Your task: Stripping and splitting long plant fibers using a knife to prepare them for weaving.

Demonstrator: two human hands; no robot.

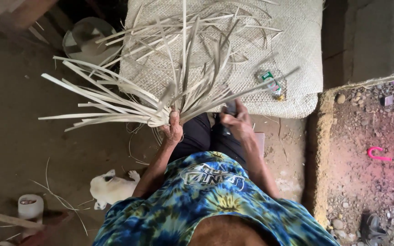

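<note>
Gripping a bundle of pale leaf strips (pixel 160 91) at its base, the left hand (pixel 173 128) is closed tight; the strips fan over the woven mat (pixel 292 41). The right hand (pixel 235 120) is clenched around a dark tool (pixel 230 108) just beside.

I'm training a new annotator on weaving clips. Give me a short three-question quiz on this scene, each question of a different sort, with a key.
1. True or false: the left hand grips a fanned bundle of pale leaf strips.
2. Which lies on the woven mat: A) a small bottle B) a pink hook C) a white cup
3. Fill in: beside the person's left arm lies a white ____.

Key: 1 true; 2 A; 3 small animal, apparently a puppy. The right hand closes on a dark object too hidden to identify.
</note>
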